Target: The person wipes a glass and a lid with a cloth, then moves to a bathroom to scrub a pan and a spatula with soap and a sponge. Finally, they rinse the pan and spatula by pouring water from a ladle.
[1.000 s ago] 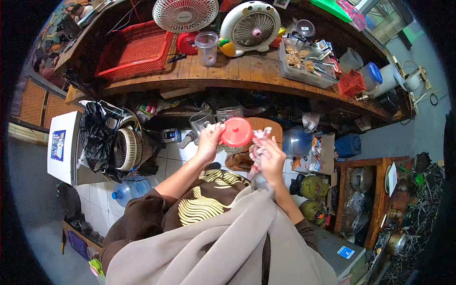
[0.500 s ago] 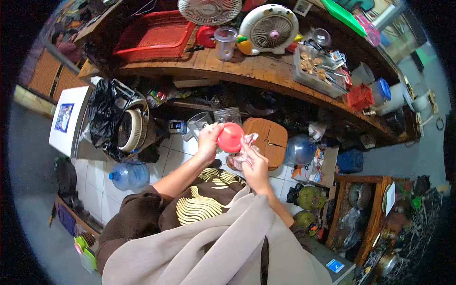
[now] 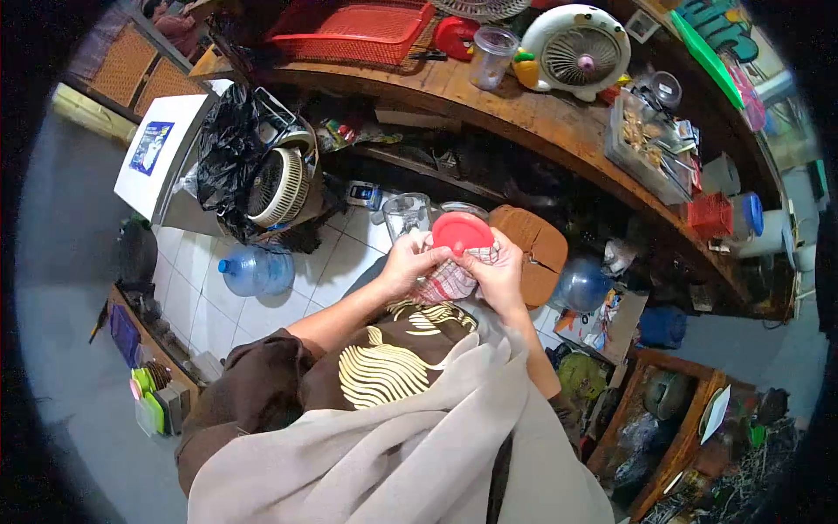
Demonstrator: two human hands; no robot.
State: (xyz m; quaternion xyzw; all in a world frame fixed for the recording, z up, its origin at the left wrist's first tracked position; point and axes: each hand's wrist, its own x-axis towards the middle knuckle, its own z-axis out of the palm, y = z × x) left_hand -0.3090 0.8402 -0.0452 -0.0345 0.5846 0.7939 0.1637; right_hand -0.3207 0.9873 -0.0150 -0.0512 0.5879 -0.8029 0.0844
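A round red lid is held up in front of me between both hands. My left hand is closed on its left edge, thumb near the lower rim. My right hand is closed on a white-and-red checked cloth, pressing it against the lid's lower right side. The cloth bunches below the lid and reaches across towards my left fingers. Just beyond my left hand stands a clear glass jar. A second jar shows only its rim behind the lid.
A brown stool is just right of my hands. Blue water bottles stand on the tiles either side. A wooden counter ahead carries a small fan, a red basket and a plastic box. Left is a bagged bin.
The lid has tipped, so a flatter face shows. Cloth has come across beneath it, and both thumbs now meet at its lower edge. My view has turned, shifting the surroundings mostly rightward.
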